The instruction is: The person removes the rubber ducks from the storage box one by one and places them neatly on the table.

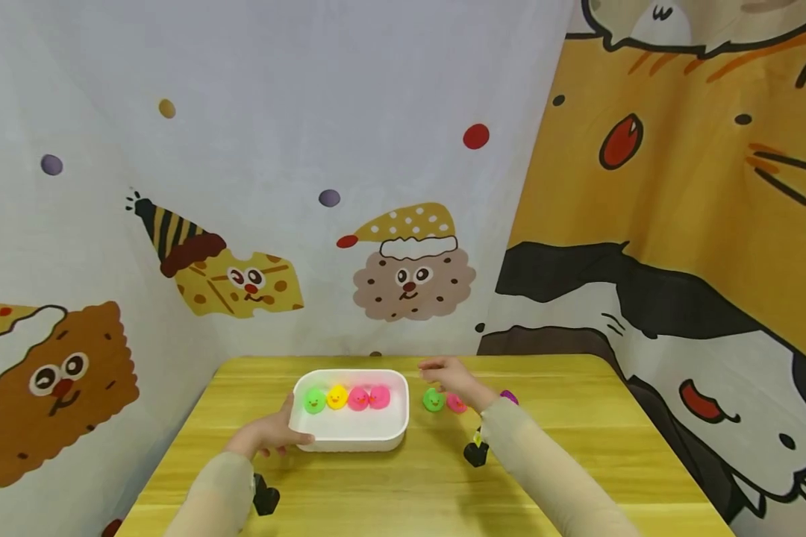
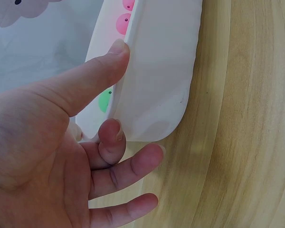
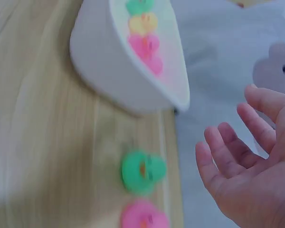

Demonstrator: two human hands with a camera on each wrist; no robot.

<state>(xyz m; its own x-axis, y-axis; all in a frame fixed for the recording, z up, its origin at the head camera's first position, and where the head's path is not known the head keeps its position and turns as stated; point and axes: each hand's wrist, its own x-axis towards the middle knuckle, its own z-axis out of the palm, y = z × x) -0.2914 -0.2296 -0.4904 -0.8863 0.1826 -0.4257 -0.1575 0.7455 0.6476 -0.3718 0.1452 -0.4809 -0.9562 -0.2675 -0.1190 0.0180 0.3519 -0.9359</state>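
A white plastic tub (image 1: 352, 444) stands on the table. In it, along the far side, sit a green toy duck (image 1: 314, 401), a yellow duck (image 1: 337, 397) and two pink ducks (image 1: 358, 398). My left hand (image 1: 272, 432) grips the tub's near left corner; the left wrist view shows its thumb (image 2: 116, 52) on the rim. Beyond the tub's right end, my right hand (image 1: 451, 375) is raised with relaxed, spread fingers and nothing in them. Below it on the table are another green duck (image 1: 433, 400) and a pink duck (image 1: 456, 403). A purple thing (image 1: 509, 396) is mostly hidden behind the right forearm.
The yellow wood-grain table (image 1: 376, 492) ends at the back against a white cloth (image 1: 403, 89) printed with cartoon figures. A second cartoon cloth (image 1: 678, 186) hangs on the right. Black wrist mounts (image 1: 475, 451) show beside both sleeves.
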